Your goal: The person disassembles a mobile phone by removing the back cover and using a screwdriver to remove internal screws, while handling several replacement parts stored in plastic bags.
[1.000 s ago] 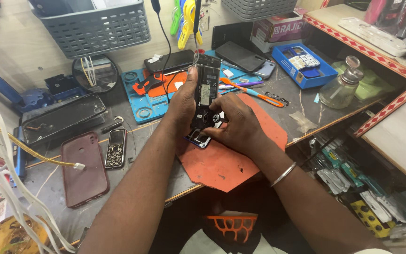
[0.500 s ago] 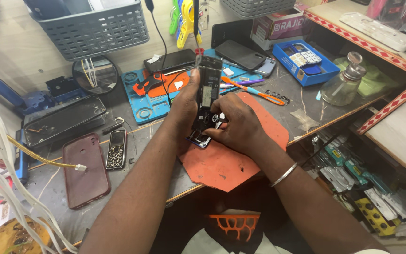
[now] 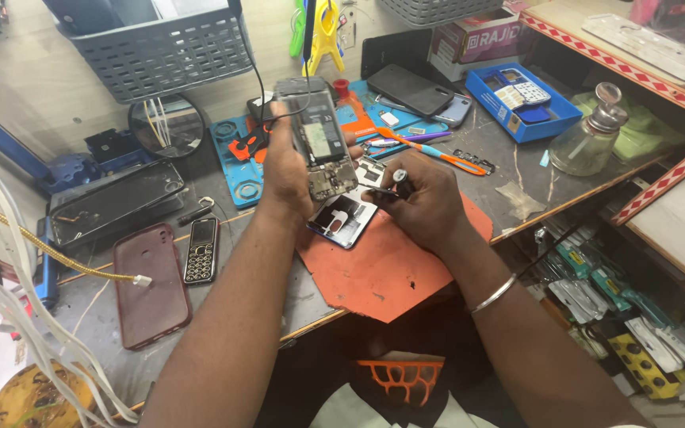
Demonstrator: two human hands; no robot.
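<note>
My left hand (image 3: 291, 170) gripped the opened phone (image 3: 319, 143) upright above the orange mat (image 3: 390, 265), near the tabletop's front edge. My right hand (image 3: 426, 198) pinched a small screwdriver (image 3: 394, 181). The back was off; reassembly looked undone.

A maroon phone case (image 3: 151, 284) lies beside a small keypad phone (image 3: 200, 250) (both left of the orange mat (image 3: 382, 269)); a glass bottle (image 3: 592, 135) stands right.

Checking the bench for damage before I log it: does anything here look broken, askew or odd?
The orange mat is ragged, with torn, uneven edges, and hangs over the bench edge. The phone in the left hand is opened, its insides bare; a loose back panel lies under it. The right hand holds a small tool.
</note>
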